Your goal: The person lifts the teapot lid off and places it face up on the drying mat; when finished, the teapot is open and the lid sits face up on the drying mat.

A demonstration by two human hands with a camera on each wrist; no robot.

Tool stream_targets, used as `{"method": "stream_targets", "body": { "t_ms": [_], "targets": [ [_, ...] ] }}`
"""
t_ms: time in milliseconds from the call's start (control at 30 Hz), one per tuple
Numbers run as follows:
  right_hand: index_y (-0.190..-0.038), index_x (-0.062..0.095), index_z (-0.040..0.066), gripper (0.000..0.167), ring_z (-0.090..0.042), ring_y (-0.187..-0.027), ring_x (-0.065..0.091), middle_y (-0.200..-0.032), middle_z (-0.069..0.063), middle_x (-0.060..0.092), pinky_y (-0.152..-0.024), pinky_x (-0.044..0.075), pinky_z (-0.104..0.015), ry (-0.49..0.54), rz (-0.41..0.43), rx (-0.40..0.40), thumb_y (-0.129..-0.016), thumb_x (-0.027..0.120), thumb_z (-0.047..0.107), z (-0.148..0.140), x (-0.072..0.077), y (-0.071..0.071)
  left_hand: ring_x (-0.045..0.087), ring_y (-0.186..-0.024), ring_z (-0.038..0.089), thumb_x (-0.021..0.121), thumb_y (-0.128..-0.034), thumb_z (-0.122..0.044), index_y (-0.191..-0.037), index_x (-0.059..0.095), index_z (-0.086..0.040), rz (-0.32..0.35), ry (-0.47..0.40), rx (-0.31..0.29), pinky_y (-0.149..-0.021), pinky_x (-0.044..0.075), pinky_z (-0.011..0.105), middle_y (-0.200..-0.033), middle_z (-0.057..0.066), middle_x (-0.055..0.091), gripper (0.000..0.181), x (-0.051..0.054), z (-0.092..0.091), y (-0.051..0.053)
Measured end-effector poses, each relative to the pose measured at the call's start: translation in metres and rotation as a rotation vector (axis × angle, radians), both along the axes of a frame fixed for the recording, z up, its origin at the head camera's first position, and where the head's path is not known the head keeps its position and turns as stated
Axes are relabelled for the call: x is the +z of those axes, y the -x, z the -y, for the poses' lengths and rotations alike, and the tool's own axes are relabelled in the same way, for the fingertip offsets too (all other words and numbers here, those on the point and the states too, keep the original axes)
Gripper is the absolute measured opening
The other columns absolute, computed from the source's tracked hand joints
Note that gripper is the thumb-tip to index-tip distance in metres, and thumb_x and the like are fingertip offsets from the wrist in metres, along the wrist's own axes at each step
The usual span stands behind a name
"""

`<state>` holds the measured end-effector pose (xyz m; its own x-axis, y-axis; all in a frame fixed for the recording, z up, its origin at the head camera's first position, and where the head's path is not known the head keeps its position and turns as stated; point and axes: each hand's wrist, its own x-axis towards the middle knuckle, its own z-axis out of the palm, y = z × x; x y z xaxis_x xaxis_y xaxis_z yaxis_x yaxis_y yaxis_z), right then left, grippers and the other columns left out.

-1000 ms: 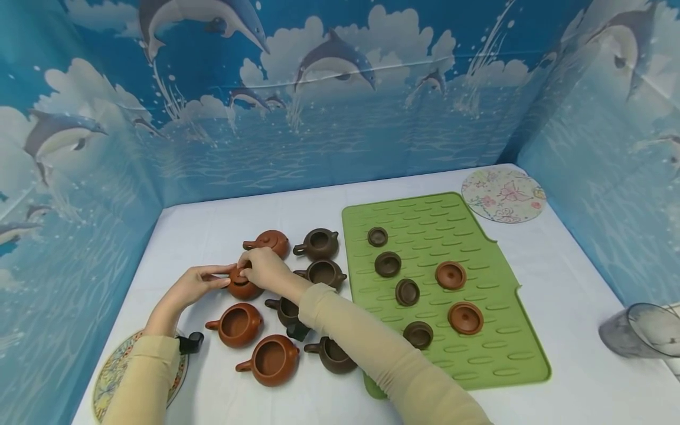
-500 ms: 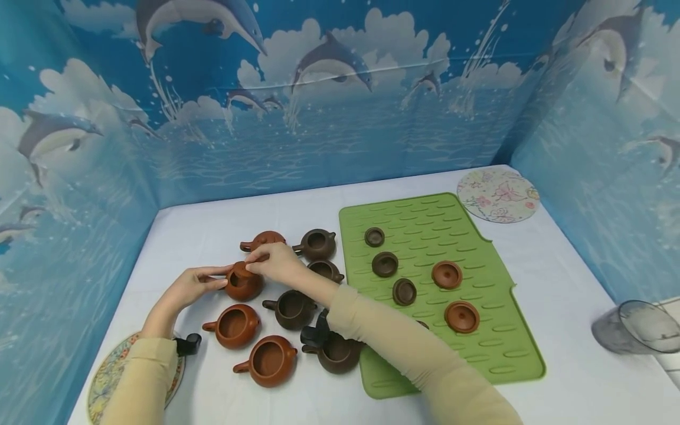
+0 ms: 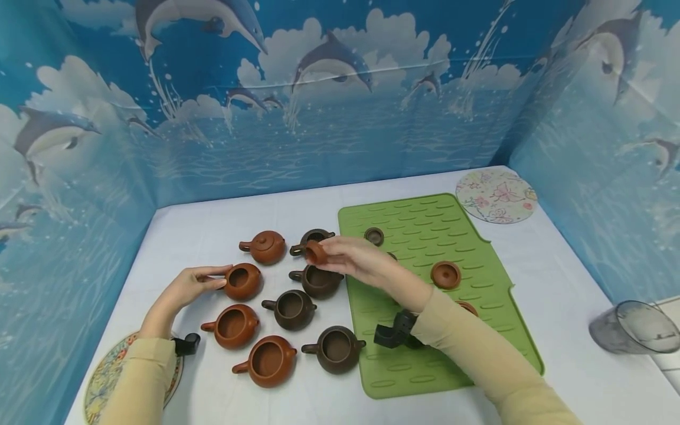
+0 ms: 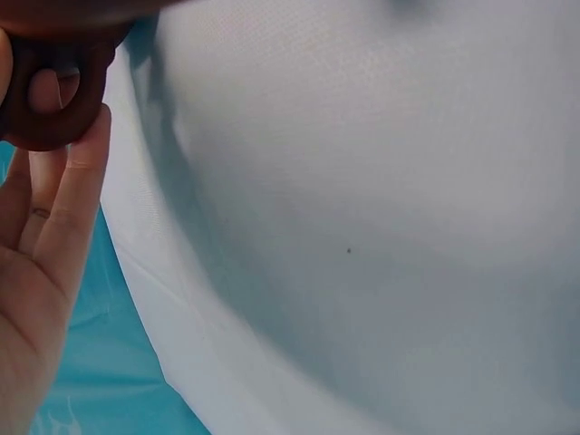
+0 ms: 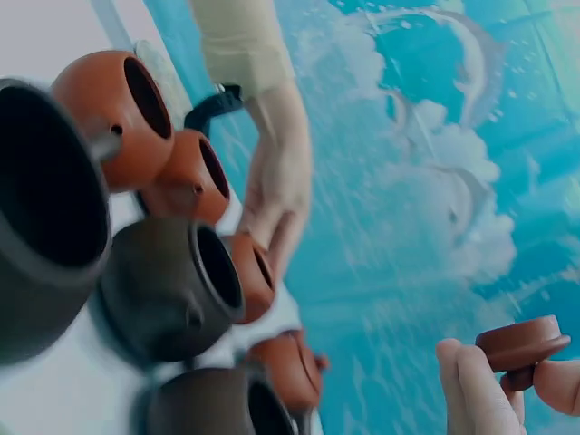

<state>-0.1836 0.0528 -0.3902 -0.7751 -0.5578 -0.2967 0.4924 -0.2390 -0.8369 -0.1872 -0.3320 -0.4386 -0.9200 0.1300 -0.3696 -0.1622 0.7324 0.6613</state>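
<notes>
My left hand (image 3: pixel 188 289) holds the handle of a small red-brown teapot (image 3: pixel 243 284), whose mouth is uncovered; the loop handle (image 4: pixel 56 127) shows between the fingers in the left wrist view. Over the dark teapots, my right hand (image 3: pixel 358 261) pinches a red-brown teapot lid (image 3: pixel 316 252). In the right wrist view this lid (image 5: pixel 518 343) has its knob pointing down between thumb and fingers. Behind the held pot stands a lidded red-brown teapot (image 3: pixel 267 247). Two lidless red-brown teapots (image 3: pixel 232 326) stand nearer me, beside a column of several dark brown lidless teapots (image 3: pixel 292 310).
A green ridged mat (image 3: pixel 414 218) lies right of the teapots, bearing dark lids (image 3: pixel 374 236) and red-brown lids (image 3: pixel 446 275), some covered by the right arm. A patterned plate (image 3: pixel 106 378) lies under the left forearm. A floral round mat (image 3: pixel 496 198) and a clear cup (image 3: pixel 618 330) are at right.
My right hand has lifted the lid off the held teapot and carried it right, turning it knob-down. My left hand has stayed on the teapot handle.
</notes>
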Motion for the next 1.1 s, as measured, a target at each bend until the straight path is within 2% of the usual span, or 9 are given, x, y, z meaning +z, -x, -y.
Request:
{"method": "stream_targets", "body": {
  "t_ms": [267, 367, 467, 533, 667, 767, 900, 1000, 1100],
  "targets": [
    [-0.152, 0.015, -0.011, 0.049, -0.016, -0.105, 0.069, -0.153, -0.037, 0.02, -0.1, 0.049, -0.024, 0.093, -0.006, -0.1, -0.105, 0.027, -0.001, -0.077, -0.005, 0.001, 0.06, -0.119, 0.026, 0.071, -0.0907, -0.036, -0.136, 0.061, -0.012, -0.009, 0.004, -0.007, -0.102, 0.047, 0.049, -0.132, 0.014, 0.063, 0.052, 0.0, 0.0, 0.0],
    [-0.154, 0.011, -0.009, 0.051, -0.016, -0.106, 0.069, -0.145, -0.033, 0.039, -0.102, 0.048, -0.024, 0.096, 0.011, -0.142, -0.107, 0.026, 0.004, -0.103, -0.006, 0.003, 0.061, -0.116, 0.019, 0.071, -0.0905, -0.036, -0.136, 0.061, -0.013, -0.008, 0.012, -0.011, -0.101, 0.048, 0.047, -0.133, 0.013, 0.063, 0.052, 0.001, 0.0, 0.001],
    [-0.155, 0.01, -0.005, 0.057, -0.014, -0.107, 0.069, -0.131, -0.018, 0.056, -0.104, 0.047, -0.025, 0.058, 0.021, -0.198, -0.109, 0.034, 0.017, -0.125, -0.007, 0.003, 0.061, -0.118, 0.022, 0.071, -0.0904, -0.037, -0.136, 0.061, -0.013, -0.007, 0.011, -0.011, -0.101, 0.047, 0.046, -0.133, 0.013, 0.063, 0.052, 0.001, 0.0, 0.0],
    [-0.156, 0.009, -0.004, 0.063, -0.01, -0.105, 0.069, -0.132, -0.015, 0.054, -0.104, 0.046, -0.023, -0.013, -0.001, -0.232, -0.108, 0.038, 0.025, -0.137, -0.009, 0.004, 0.059, -0.122, 0.027, 0.071, -0.0904, -0.037, -0.136, 0.061, -0.013, -0.005, 0.004, -0.009, -0.102, 0.047, 0.048, -0.134, 0.014, 0.062, 0.053, 0.001, 0.0, 0.0],
    [-0.156, 0.005, -0.003, 0.069, 0.003, -0.101, 0.063, -0.158, -0.025, 0.019, -0.106, 0.044, -0.021, -0.256, -0.077, -0.266, -0.107, 0.041, 0.029, -0.156, -0.014, 0.004, 0.054, -0.128, 0.034, 0.071, -0.0906, -0.037, -0.137, 0.06, -0.012, -0.002, 0.001, -0.008, -0.104, 0.045, 0.05, -0.136, 0.014, 0.06, 0.053, 0.0, 0.001, 0.0],
    [-0.156, 0.003, -0.003, 0.071, -0.007, -0.116, 0.061, -0.164, -0.023, 0.003, -0.111, 0.041, -0.027, -0.42, -0.103, -0.24, -0.107, 0.041, 0.03, -0.167, -0.02, 0.005, 0.053, -0.129, 0.035, 0.071, -0.0907, -0.037, -0.137, 0.06, -0.012, -0.004, 0.0, -0.011, -0.105, 0.044, 0.051, -0.137, 0.014, 0.06, 0.053, 0.0, 0.001, 0.001],
    [-0.156, 0.011, -0.005, 0.069, -0.032, -0.138, 0.042, -0.162, -0.028, 0.011, -0.114, 0.039, -0.037, -0.615, -0.157, -0.157, -0.107, 0.043, 0.031, -0.178, -0.026, 0.009, 0.054, -0.128, 0.034, 0.071, -0.0907, -0.037, -0.136, 0.06, -0.013, -0.009, -0.001, -0.011, -0.104, 0.045, 0.051, -0.136, 0.015, 0.06, 0.053, 0.0, 0.001, 0.001],
    [-0.153, 0.025, -0.006, 0.065, -0.042, -0.137, 0.042, -0.156, -0.03, 0.027, -0.11, 0.044, -0.041, -0.751, -0.213, -0.119, -0.105, 0.048, 0.033, -0.181, -0.029, 0.012, 0.055, -0.126, 0.034, 0.07, -0.0908, -0.038, -0.136, 0.06, -0.013, -0.012, 0.002, -0.011, -0.103, 0.046, 0.05, -0.136, 0.015, 0.061, 0.053, 0.0, 0.001, 0.0],
    [-0.148, 0.037, -0.005, 0.063, -0.042, -0.13, 0.05, -0.148, -0.03, 0.041, -0.106, 0.048, -0.043, -0.842, -0.26, -0.093, -0.103, 0.053, 0.035, -0.182, -0.034, 0.016, 0.055, -0.126, 0.034, 0.07, -0.0908, -0.038, -0.136, 0.06, -0.013, -0.012, -0.002, -0.009, -0.103, 0.046, 0.05, -0.136, 0.015, 0.061, 0.053, 0.0, 0.0, -0.002]
  ]
}}
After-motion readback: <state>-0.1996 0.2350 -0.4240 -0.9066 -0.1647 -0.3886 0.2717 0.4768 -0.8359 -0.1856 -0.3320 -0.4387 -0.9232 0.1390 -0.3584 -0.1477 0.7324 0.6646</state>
